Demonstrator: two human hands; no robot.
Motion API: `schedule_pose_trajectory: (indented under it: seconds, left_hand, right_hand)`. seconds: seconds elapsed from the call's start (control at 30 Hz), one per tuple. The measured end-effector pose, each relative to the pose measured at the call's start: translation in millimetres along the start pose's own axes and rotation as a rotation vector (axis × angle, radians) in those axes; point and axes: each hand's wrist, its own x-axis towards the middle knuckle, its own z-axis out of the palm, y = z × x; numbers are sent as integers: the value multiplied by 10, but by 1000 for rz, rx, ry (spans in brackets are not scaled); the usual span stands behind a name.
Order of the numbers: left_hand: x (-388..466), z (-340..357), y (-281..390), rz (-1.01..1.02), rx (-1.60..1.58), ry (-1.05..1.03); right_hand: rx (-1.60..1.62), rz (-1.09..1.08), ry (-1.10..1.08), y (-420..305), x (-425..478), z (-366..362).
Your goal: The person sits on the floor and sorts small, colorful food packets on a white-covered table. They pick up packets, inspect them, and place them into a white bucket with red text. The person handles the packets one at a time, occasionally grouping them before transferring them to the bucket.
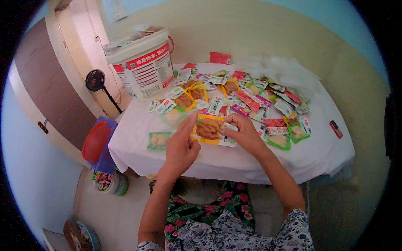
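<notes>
Between my two hands, above the front of the cloth-covered table, is a yellow-edged snack packet (208,128) with brown food showing through its clear window. My left hand (183,146) grips its left edge. The thumb and fingers of my right hand (243,131) pinch its right side, over the white printed part. Left of my left hand lies a green-edged packet (158,140) with pale contents. Behind my hands spreads a loose heap of packets, among them a red one (249,99), a white one (219,106) and yellow-edged ones (230,88).
A large white plastic bucket (144,69) with packets on top stands at the table's back left. Clear plastic bags (276,69) lie at the back right. A red and black phone-like device (336,129) rests near the right edge. Beside the table are a blue crate (108,158) and a fan (95,80).
</notes>
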Motion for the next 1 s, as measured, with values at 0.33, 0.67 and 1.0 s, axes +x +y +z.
schedule_pose_trajectory:
  seconds: [0.33,0.67,1.0]
  left_hand:
    - [26,89,119,61,79,-25]
    - [106,262,228,158,17,-92]
    - [161,390,-65,210,2,-55]
  right_hand:
    - [-17,15,21,-90,49,122]
    - [43,60,-154,62,292,454]
    - [-108,-2,-17,187,419,542]
